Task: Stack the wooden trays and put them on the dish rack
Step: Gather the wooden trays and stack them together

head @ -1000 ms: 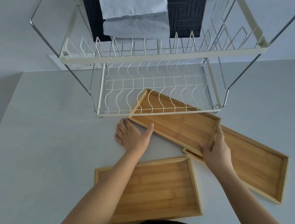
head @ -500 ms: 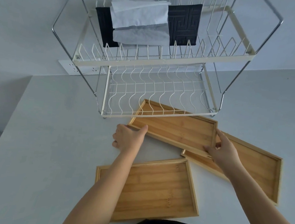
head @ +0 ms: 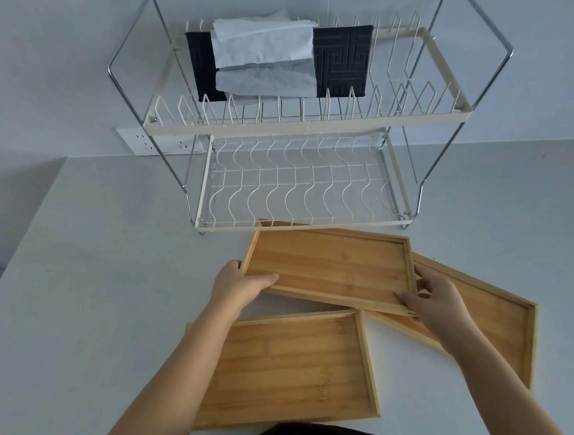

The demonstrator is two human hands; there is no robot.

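Three wooden trays are in view on the white table. The middle tray (head: pixel 330 265) is held by both hands just in front of the dish rack (head: pixel 306 129). My left hand (head: pixel 239 285) grips its left near corner, thumb over the rim. My right hand (head: pixel 437 297) grips its right near corner. This tray overlaps the right tray (head: pixel 491 309), which lies angled underneath. The near tray (head: pixel 294 365) lies flat under my left forearm. The rack has two wire tiers; the lower tier (head: pixel 301 191) holds nothing.
A black mat (head: pixel 342 60) and white paper (head: pixel 264 54) rest on the rack's upper tier. A wall socket strip (head: pixel 147 143) sits behind the rack's left leg. The table's left edge (head: pixel 12 247) runs diagonally.
The middle tray has come out from under the rack's lower tier toward me and turned more level. Both hands now grip its near corners. The view has tilted down.
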